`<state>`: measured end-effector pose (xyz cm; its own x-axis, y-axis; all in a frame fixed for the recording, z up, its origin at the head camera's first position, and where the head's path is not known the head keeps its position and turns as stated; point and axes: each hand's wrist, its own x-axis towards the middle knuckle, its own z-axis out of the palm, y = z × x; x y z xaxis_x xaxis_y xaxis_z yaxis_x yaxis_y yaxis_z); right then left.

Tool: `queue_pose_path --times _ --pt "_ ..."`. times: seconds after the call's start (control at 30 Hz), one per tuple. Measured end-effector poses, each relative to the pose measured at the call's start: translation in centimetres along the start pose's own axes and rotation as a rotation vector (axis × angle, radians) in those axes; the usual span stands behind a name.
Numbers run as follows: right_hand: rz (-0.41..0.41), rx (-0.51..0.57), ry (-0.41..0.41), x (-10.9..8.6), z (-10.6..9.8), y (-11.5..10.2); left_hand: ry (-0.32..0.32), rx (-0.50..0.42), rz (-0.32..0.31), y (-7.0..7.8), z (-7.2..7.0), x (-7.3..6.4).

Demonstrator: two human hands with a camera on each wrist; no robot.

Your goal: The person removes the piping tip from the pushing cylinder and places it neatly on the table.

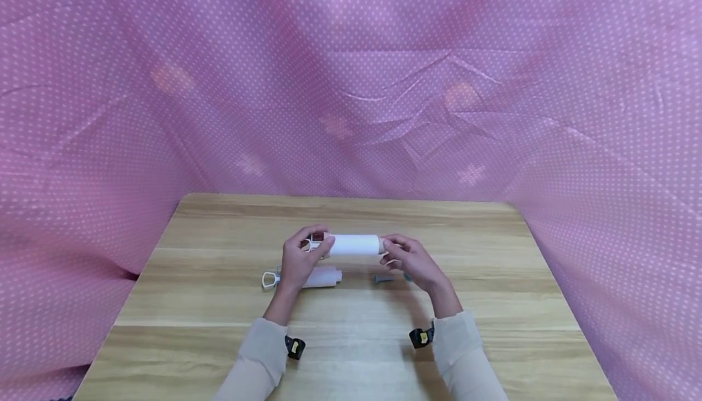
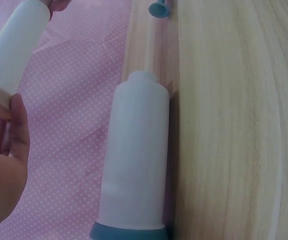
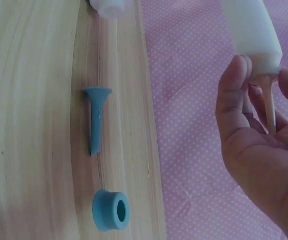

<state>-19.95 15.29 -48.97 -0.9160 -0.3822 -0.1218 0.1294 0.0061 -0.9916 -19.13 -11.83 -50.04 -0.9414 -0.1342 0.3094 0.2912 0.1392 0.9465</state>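
White tube (image 1: 355, 244) is above table (image 1: 351, 358), left hand (image 1: 298, 261) gripping one end, right hand (image 1: 415, 262) pinching the other; second tube (image 2: 136, 155), blue nozzle (image 3: 96, 120), blue ring (image 3: 101, 211) lie on table.

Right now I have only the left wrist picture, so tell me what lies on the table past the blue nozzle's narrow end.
Observer: A short blue ring with a round hole lies there, apart from the nozzle.
Operator: Now describe the end of the held tube at the right hand.
Observer: A thin, pale spout sticks out of it, between that hand's fingers.
Operator: Last, report what is past the blue collar on the tube lying on the table.
Observer: A white loop handle; in the head picture it shows to the left of the left hand.
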Motion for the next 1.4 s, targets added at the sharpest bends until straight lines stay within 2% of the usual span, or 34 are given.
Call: queue_pose_path --times 0.23,0.53,0.67,0.77,0.9,1.13,1.23,1.4 --pt "-0.114 -0.071 -0.003 -0.2 -0.3 -0.1 -0.043 -0.005 -0.064 -0.7 -0.2 0.2" --pt "-0.136 -0.058 0.046 0.0 -0.4 0.0 -0.162 0.044 -0.128 -0.7 -0.7 0.2" --pt "-0.138 -0.023 0.047 0.0 -0.4 0.2 -0.167 -0.012 -0.135 -0.8 -0.8 0.2" --pt "-0.13 0.008 0.063 0.2 -0.3 0.1 -0.157 -0.061 -0.115 -0.8 -0.9 0.2" --pt "-0.089 0.002 0.1 0.6 -0.2 0.0 -0.176 -0.095 -0.086 -0.6 -0.9 0.2" --pt "-0.015 -0.075 0.095 0.8 0.1 -0.1 -0.185 -0.075 -0.086 -0.2 -1.2 0.1" --pt "-0.003 -0.085 0.092 0.7 0.3 -0.1 -0.186 -0.046 -0.104 0.3 -1.3 0.0" --pt "-0.022 -0.072 0.094 0.7 0.4 0.0 -0.181 -0.027 -0.109 2.7 -1.6 -0.5"
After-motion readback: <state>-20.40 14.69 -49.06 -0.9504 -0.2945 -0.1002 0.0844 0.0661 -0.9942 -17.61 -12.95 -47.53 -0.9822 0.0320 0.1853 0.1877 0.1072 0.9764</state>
